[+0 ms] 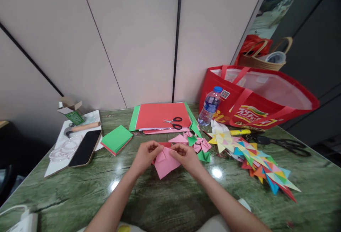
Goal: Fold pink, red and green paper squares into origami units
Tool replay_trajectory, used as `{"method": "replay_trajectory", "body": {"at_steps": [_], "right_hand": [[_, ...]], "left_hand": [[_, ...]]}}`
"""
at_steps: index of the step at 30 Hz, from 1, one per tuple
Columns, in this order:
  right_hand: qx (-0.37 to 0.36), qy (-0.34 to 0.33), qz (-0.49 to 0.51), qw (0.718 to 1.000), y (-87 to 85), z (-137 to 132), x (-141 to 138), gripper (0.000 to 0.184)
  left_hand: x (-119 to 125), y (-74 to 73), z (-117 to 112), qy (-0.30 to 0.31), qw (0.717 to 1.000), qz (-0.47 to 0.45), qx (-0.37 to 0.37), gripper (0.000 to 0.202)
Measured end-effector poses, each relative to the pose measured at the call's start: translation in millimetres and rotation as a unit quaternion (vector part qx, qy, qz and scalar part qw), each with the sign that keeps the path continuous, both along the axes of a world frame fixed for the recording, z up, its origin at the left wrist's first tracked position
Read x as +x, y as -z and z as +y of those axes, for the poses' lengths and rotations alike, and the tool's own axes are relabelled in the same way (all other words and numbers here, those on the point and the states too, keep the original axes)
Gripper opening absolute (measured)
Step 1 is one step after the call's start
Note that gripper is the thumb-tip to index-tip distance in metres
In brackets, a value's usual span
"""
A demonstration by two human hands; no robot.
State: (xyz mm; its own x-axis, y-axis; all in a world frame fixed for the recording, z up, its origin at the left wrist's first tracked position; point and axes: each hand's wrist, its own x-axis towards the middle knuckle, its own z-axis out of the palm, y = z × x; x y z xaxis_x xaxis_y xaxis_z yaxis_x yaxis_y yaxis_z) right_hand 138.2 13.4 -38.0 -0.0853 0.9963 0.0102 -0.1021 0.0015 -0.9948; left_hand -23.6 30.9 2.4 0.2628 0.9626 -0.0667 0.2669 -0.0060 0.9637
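A pink sheet of folding paper (167, 166) is held up between my two hands over the near middle of the table. Its upper part shows folds, and one corner points down toward me. My left hand (148, 155) pinches its upper left edge between thumb and fingers. On the upper right edge, my right hand (185, 156) has a similar pinch. Red paper (165, 144) shows just behind the pink sheet, partly hidden by it. Folded pink and green paper pieces (201, 144) lie beyond my right hand.
Small scissors (174, 122) rest on stacked red sheets (162, 113). Green square paper (117, 138) lies left, near a phone (85, 148) and a small hammer (82, 127). Rightward are a water bottle (210, 107), a red bag (245, 100), colourful folded stars (259, 157) and black scissors (282, 143).
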Motion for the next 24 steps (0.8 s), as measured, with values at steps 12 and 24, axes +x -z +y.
{"method": "replay_trajectory", "body": {"at_steps": [12,24], "right_hand": [[-0.011,-0.003,0.004,1.0,-0.6,-1.2,-0.8,0.025],[-0.002,-0.003,-0.016,1.0,-4.1,-2.6,-1.2,0.027]], "left_hand": [[0.7,1.3,-2.2,0.035,0.997,0.037,-0.055,0.036],[-0.6,6.1,-1.3,0.039,0.997,0.037,-0.062,0.035]]}}
